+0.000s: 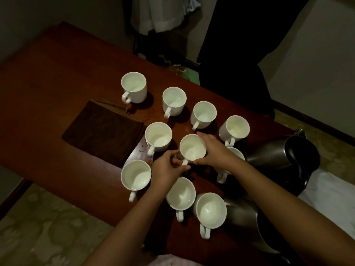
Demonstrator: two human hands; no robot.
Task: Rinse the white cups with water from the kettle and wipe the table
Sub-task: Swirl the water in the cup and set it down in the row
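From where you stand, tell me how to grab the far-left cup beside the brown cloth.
Take the far-left cup by its handle, which juts out toward you on its near-left side. Come in from the near side, above the folded brown cloth; no other cup crowds that approach.

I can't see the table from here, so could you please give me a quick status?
Left hand pinches the centre cup at its handle; right hand grips its side. Nine other cups upright around it. Kettle at right, untouched. Folded cloth at left.

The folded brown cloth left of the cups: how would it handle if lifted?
The folded brown cloth lies in flat stacked layers, so it would probably droop and unfold if lifted by one edge. It looks soft, likely light, and unbreakable.
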